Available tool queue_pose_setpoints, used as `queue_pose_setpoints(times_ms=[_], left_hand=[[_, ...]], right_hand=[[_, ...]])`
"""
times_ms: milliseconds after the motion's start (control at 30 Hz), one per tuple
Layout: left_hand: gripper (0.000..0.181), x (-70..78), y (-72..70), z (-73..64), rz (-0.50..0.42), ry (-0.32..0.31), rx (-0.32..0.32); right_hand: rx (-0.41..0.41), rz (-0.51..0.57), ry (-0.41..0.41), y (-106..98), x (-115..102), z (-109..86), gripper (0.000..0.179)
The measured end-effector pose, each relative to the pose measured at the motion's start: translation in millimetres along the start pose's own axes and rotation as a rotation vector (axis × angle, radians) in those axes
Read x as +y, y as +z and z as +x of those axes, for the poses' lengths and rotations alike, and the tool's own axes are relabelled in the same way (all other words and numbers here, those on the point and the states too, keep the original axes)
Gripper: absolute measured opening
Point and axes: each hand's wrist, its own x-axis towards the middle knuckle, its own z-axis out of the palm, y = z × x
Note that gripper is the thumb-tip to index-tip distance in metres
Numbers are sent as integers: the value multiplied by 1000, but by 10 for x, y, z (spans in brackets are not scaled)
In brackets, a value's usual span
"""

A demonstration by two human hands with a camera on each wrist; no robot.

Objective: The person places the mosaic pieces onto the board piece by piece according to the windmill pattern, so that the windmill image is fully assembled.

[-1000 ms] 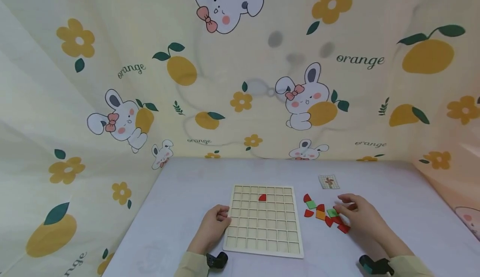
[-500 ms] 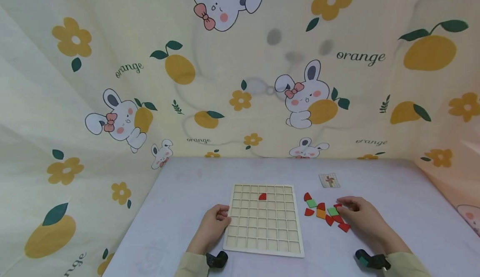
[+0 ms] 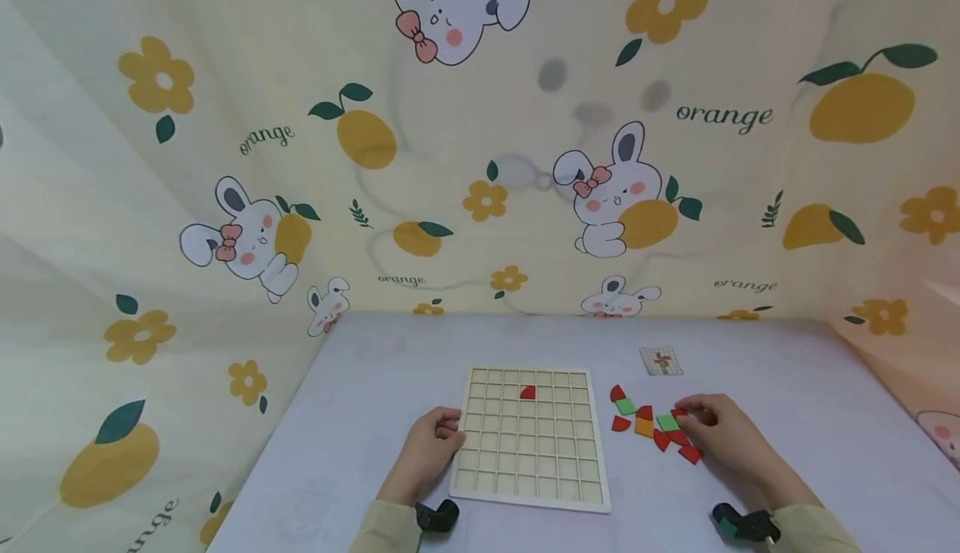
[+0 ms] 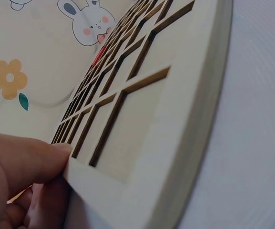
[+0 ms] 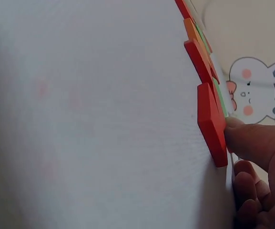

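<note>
My left hand holds the left edge of a pale grid board; in the left wrist view the thumb lies on the board's rim, the fingers curled beside it. One red quarter-round tile sits in a cell near the top. Right of the board, my right hand pinches a small red tile between thumb and forefinger, its shape mostly covered. Next to that hand lie a green square tile and another red tile. In the right wrist view the thumb hides part of the cluster.
Several red tiles, a green square and an orange square lie loosely between board and right hand. Behind them rests a small card with a gridded flower-like picture. A printed curtain borders the white table.
My right hand's thumb and forefinger have come together on the red tile beside the green square. My left hand stays at the board's edge; the head view shifts slightly.
</note>
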Motion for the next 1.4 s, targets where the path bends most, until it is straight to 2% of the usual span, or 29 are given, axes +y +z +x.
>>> queue_pose_setpoints(times_ms=[333,600,900,1100,1267,1400], left_hand=[[32,9,-15,-14,-16,20,-7],[32,-18,3,-12,-17,3,-5],[32,-17,0,-27,-16,27,1],[32,5,-22,-29,-20,8,1],[32,29,-23,-41,-17,6,4],[32,33,-21,-49,-23,1,-2]], right_hand=[[22,-49,-77,9,6,6,37],[11,-51,-25,20,-36,8,33],[1,-101,1,-11,-68,-13,33],[-10,-75,25,-65,-193,-27,20],[12,-48,21,-11,-387,-9,25],[31,-30,-25,131,-585,37,29]])
